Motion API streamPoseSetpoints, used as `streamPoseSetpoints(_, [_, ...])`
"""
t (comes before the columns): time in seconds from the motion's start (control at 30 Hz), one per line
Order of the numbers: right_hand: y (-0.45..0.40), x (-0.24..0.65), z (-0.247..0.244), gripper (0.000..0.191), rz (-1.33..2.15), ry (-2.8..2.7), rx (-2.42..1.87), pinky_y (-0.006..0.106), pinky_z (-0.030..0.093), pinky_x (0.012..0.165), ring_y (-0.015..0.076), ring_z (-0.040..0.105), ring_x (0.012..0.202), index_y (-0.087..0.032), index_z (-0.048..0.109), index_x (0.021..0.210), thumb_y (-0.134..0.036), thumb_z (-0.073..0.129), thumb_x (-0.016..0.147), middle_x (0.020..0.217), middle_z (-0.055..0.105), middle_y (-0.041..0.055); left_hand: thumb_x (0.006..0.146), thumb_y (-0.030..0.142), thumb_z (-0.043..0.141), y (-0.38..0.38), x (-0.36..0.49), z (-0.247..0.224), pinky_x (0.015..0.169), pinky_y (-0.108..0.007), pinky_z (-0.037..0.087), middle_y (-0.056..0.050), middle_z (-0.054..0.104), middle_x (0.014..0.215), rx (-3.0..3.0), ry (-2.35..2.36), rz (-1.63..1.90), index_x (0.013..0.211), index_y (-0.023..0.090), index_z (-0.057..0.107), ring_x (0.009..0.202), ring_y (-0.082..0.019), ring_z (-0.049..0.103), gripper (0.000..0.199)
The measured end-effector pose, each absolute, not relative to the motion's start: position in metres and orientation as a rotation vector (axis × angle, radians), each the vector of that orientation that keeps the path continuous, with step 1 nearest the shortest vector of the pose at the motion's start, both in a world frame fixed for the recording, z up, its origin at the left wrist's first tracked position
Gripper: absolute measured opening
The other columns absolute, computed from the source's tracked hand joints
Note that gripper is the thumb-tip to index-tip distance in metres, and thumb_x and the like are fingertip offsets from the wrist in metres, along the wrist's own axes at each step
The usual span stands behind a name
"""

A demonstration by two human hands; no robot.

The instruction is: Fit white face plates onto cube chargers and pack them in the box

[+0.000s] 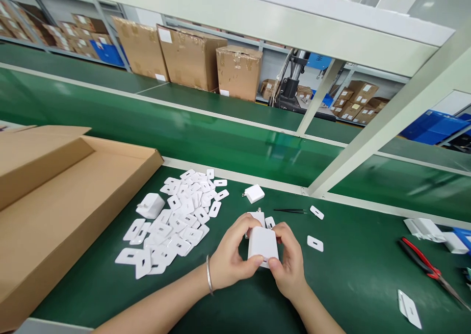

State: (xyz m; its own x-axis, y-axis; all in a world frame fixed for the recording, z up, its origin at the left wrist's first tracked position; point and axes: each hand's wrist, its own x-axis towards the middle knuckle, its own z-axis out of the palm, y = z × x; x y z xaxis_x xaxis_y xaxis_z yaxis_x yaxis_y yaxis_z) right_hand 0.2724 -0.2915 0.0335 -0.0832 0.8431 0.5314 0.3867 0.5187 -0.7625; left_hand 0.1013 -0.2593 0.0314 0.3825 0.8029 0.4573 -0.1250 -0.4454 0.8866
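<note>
Holding a white charger between both hands just above the green counter, I wrap my left hand fingers around its left side while my right hand fingers pinch its right edge; a pile of white stickers lies to the left.

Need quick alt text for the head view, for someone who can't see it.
Both hands, left hand and right hand, grip a white charger over a green bench. Left: a pile of white stickers and an open cardboard box.
</note>
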Motion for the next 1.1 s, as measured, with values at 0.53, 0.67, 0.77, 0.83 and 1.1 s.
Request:
streamPoseSetpoints(0.53, [-0.286,0.278,0.033,0.053,0.55,-1.668,-1.136,0.034,0.035,0.064,0.0179,0.045,0.069,-0.023,0.053,0.084,-0.071,0.04,0.1,0.077,0.048,0.0,0.1,0.062,0.051,-0.256,0.101,0.022,0.087,-0.038,0.045,-0.008,0.057,0.113,1.654,0.577,1.059,0.124,0.023,0.052,0.099,-0.023,0.054,0.046])
streamPoseSetpoints(0.67, [-0.286,0.277,0.035,0.04,0.49,-1.722,-1.189,0.032,0.034,0.064,0.0171,0.044,0.068,-0.023,0.05,0.081,-0.059,0.056,0.095,0.075,0.048,-0.0014,0.1,0.064,0.05,-0.254,0.102,0.02,0.081,-0.036,0.045,-0.007,0.058,0.106,1.651,0.613,1.094,0.118,0.022,0.054,0.092,-0.022,0.054,0.047])
streamPoseSetpoints(0.77, [-0.288,0.276,0.033,0.036,0.509,-1.713,-1.227,0.031,0.033,0.062,0.0161,0.042,0.065,-0.023,0.048,0.078,-0.054,0.058,0.094,0.071,0.045,-0.0023,0.099,0.064,0.051,-0.254,0.102,0.02,0.078,-0.035,0.044,-0.006,0.058,0.1,1.633,0.621,1.09,0.113,0.021,0.057,0.086,-0.021,0.053,0.046])
streamPoseSetpoints(0.83, [-0.289,0.277,0.031,0.039,0.529,-1.689,-1.248,0.031,0.032,0.06,0.0155,0.04,0.064,-0.023,0.046,0.076,-0.057,0.058,0.093,0.069,0.044,-0.0028,0.099,0.064,0.051,-0.255,0.102,0.02,0.078,-0.035,0.045,-0.006,0.059,0.1,1.594,0.607,1.061,0.116,0.021,0.058,0.087,-0.021,0.054,0.047])
streamPoseSetpoints(1.1, [-0.288,0.28,0.025,0.056,0.605,-1.586,-1.275,0.028,0.03,0.055,0.0138,0.036,0.059,-0.024,0.04,0.07,-0.074,0.053,0.09,0.064,0.04,-0.0044,0.108,0.056,0.031,-0.26,0.096,0.019,0.112,-0.045,0.037,-0.007,0.06,0.142,1.68,0.59,0.975,0.148,0.033,0.051,0.126,-0.028,0.052,0.05])
